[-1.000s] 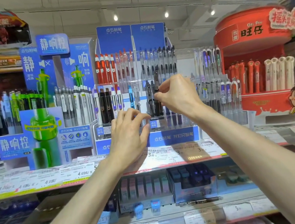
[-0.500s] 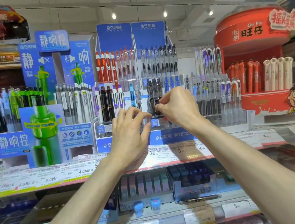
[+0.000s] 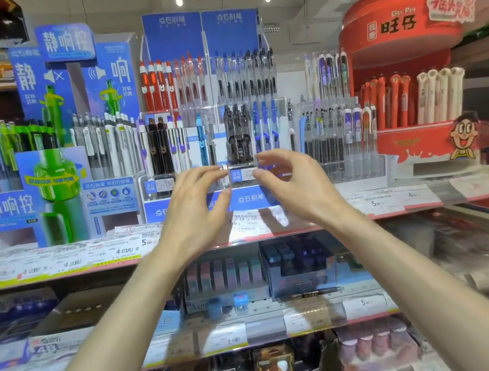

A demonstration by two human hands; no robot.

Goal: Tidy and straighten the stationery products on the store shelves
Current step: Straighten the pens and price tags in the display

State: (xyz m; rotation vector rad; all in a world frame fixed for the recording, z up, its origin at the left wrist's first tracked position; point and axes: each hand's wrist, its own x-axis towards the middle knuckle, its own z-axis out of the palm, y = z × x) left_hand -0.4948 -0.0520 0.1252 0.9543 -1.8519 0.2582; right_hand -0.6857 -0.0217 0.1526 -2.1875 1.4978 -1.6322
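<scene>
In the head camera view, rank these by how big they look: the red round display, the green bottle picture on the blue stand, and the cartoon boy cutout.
1. Red round display, clearly largest.
2. Green bottle picture.
3. Cartoon boy cutout, smallest.

Both bare arms reach up from the bottom corners toward 12 o'clock. The left hand (image 3: 194, 213) sits at 9 o'clock of the right hand (image 3: 297, 189), close but apart. Each hand is half curled, thumb and fingers bent with a gap between them, holding nothing.
</scene>
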